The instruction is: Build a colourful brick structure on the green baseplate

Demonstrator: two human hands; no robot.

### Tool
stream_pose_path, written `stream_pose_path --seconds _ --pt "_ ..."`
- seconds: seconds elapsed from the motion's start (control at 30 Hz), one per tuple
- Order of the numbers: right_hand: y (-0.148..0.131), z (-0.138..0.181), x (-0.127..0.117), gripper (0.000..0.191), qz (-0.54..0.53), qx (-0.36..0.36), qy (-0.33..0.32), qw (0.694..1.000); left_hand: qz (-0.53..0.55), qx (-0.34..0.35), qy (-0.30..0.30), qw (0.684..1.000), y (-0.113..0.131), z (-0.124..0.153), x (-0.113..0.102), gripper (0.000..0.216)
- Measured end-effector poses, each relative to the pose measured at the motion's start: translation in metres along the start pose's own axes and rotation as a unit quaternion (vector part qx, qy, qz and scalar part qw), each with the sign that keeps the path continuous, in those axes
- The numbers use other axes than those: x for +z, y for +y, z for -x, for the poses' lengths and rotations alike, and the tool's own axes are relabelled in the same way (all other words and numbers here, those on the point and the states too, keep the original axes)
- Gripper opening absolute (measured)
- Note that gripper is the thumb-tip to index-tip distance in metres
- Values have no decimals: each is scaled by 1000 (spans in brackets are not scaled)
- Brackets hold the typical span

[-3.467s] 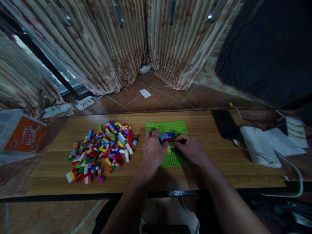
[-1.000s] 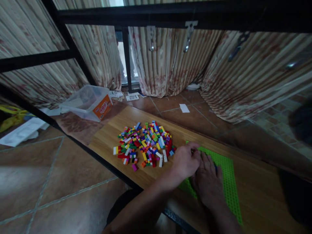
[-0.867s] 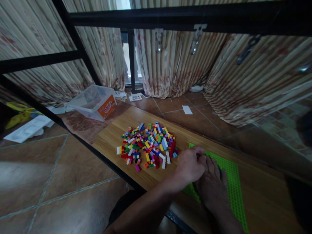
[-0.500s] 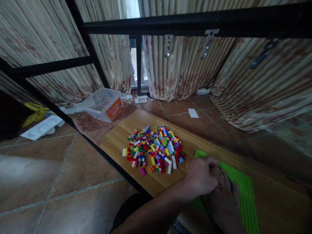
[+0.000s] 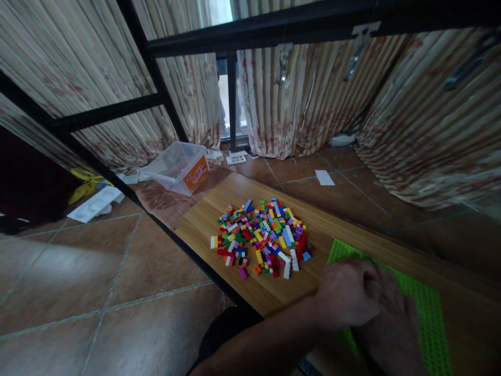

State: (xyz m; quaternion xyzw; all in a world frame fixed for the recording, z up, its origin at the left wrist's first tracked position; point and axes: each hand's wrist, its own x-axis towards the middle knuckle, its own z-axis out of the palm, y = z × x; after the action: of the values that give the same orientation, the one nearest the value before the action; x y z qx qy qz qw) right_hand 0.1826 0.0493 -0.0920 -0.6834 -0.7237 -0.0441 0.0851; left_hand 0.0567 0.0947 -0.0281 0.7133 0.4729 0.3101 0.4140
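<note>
1. Green baseplate lies flat on the wooden counter, on the side away from the bricks. Its near end runs out of frame and a good chunk is covered by hands.
2. Left hand is over the plate with its fingers curled in, overlapping the other one. Can't tell if it's pinching anything, the fingertips are hidden.
3. Right hand is lower, partly under the left and also over the plate. Can't tell if it's gripping something either, it's dark and blocked.
4. Tips for close work like this, just my take: let one hand brace the plate while the other does the fiddly bit. Press straight down, not sideways, so nothing skids. I'd also spread the hands a little, since overlapped like that they block your own view.
5. Near the left hand but not touching it is a loose brick pile. A small light blue brick and a long white brick are on the side facing the hands.
6. Beyond the counter's far end there's a clear bin with an orange label, then striped curtains behind.
</note>
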Motion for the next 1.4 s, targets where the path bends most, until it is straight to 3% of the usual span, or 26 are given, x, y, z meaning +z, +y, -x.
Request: stream_pose_path --seconds 0.13,0.57,0.77,1.4 --pt "0 0 4 62 11 -13 -7 1000 -25 -26 13 999 1 1 2 24" --pt "7 -1 12 66 21 -16 -9 1000 -29 -8 18 999 -5 -3 8 29" --pt "-7 0 4 60 21 -5 26 999 -18 -15 25 999 -6 -2 10 29" --pt "-12 -2 0 50 55 -9 8 998 -16 -32 19 999 -4 -2 6 34"
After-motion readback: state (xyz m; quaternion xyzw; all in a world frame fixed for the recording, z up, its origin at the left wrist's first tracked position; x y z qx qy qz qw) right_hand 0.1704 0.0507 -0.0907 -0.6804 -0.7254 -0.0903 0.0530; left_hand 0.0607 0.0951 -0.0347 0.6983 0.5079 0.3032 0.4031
